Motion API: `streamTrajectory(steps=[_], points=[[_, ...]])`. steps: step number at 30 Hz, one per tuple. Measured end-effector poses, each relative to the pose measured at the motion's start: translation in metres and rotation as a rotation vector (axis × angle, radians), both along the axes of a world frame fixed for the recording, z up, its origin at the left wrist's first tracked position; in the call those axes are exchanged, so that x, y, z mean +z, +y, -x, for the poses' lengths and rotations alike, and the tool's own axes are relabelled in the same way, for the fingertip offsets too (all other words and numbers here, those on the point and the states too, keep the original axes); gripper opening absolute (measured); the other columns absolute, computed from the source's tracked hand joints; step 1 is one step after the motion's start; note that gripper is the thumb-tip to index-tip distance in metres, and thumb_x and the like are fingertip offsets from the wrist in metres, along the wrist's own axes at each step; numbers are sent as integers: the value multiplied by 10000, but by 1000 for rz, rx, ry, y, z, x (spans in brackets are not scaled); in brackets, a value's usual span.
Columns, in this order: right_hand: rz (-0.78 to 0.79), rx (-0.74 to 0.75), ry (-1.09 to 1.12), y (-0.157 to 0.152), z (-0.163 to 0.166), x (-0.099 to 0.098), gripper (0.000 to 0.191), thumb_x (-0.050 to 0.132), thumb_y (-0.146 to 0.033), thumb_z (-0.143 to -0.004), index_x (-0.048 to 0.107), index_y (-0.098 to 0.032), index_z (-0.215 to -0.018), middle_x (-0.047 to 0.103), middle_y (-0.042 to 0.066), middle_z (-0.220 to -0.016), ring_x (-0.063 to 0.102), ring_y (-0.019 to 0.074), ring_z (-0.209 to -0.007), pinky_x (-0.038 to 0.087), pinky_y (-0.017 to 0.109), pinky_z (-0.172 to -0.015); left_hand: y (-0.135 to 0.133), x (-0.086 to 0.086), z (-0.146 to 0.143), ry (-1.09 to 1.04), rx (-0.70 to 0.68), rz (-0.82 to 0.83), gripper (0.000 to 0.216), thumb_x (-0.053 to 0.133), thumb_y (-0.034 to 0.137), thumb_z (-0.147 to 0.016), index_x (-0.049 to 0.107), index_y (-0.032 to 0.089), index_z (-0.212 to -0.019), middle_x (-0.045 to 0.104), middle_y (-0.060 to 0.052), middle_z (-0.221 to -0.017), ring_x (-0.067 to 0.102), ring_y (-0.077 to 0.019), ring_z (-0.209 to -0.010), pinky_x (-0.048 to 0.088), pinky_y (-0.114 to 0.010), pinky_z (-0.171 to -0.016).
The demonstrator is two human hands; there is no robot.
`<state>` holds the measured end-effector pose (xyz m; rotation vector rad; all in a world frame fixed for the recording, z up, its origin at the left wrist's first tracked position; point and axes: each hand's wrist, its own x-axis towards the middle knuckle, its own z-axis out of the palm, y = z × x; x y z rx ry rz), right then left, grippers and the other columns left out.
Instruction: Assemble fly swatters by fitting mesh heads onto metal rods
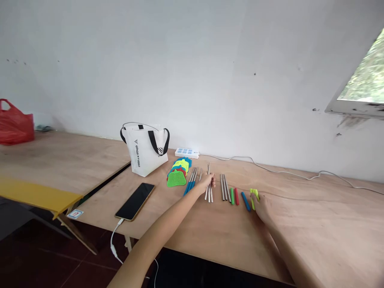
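1. Left hand (207, 181): your fingers are curled around a small bundle of silver tubes (209, 196), grasping them near mid-length. The bundle's long axis runs from you toward the wall; its near ends fan apart below your grip, and its far ends draw together beyond it.
2. Right hand (262, 208): your thumb and fingers rest on the yellow tubes (252, 203); you cannot tell here whether they are pinched. The clearest yellow piece points away from you, its near end emerging just left of your thumb.
3. Between your two grips, from left to right: a second silver group (225, 188), far ends leaning slightly left; a green tube (232, 197) and a red tube (237, 197), side by side, nearly straight away from you; a blue tube (246, 201), far end slanting left.
4. Just left of your left grip: blue-ended tubes (189, 186), silver ends pointing toward the wall and leaning right.
5. Farther left of that grip: overlapping mesh pieces (176, 179), then a phone (135, 201), nearer you, and a white bag (144, 156), standing upright beyond it.
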<state>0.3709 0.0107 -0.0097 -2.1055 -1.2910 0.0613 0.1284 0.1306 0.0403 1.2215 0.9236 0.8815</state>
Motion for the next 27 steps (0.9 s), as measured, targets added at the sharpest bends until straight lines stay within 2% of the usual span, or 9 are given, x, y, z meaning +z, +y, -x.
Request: streamTrajectory(steps=[2,4,6,9,12,15,18,23,27], points=[[64,-30,-67,1,0,-7,648,263,-624,-969,715,-162,-919,660,144,-847,637,286,-818,471,399,-742,7,-8,-11,171,44,-86,174,520,322,-985,589,165,-958,636,-23,-706,644,-153,-639,509,-259,-625],[102,-48,-121,-1,4,-12,581,294,-559,-980,714,-165,-1050,651,165,-976,629,309,-949,464,421,-821,14,-15,-17,347,90,-190,151,518,256,-961,615,159,-1024,711,-95,-918,694,-214,-912,529,-305,-786],[124,-67,-169,-3,7,-14,543,327,-525,-985,682,-169,-1190,621,174,-1072,601,324,-1053,451,432,-881,19,-21,-19,517,125,-299,209,534,203,-926,624,144,-1105,693,-157,-1152,626,-274,-1167,486,-359,-949],[143,-83,-216,-4,10,-12,538,354,-475,-997,576,-166,-1377,576,165,-1140,578,313,-1113,446,409,-913,20,-29,-19,724,134,-452,387,528,139,-891,576,88,-1272,593,-226,-1354,497,-324,-1346,388,-413,-1087],[163,-95,-243,-5,11,-9,538,305,-417,-1024,480,-175,-1472,548,148,-1154,593,287,-1092,462,379,-879,15,-36,-20,865,118,-586,566,508,132,-899,433,56,-1454,535,-240,-1430,458,-319,-1389,344,-409,-1132],[199,-69,-264,-9,15,-5,509,265,-418,-1043,524,-214,-1432,542,126,-1139,628,263,-1025,473,359,-830,12,-38,-22,972,126,-673,619,484,169,-932,342,26,-1517,497,-257,-1465,446,-329,-1399,327,-420,-1148],[242,3,-287,-13,22,-1,485,257,-451,-1055,575,-270,-1373,559,100,-1124,660,235,-914,474,342,-776,15,-33,-19,1051,144,-718,586,469,237,-973,357,3,-1498,503,-274,-1455,448,-338,-1395,329,-430,-1149],[276,128,-317,-14,41,3,419,296,-402,-1065,596,-287,-1334,596,86,-1145,675,204,-896,449,289,-733,31,-10,17,1148,180,-759,439,360,277,-1042,437,113,-1442,514,-197,-1460,452,-275,-1391,332,-391,-1151],[278,172,-311,-10,55,4,428,278,-394,-1069,580,-268,-1345,603,97,-1154,682,212,-899,433,285,-682,41,2,54,1277,159,-670,499,498,420,-994,506,84,-1363,532,-250,-1421,453,-380,-1377,371,-478,-1109]])
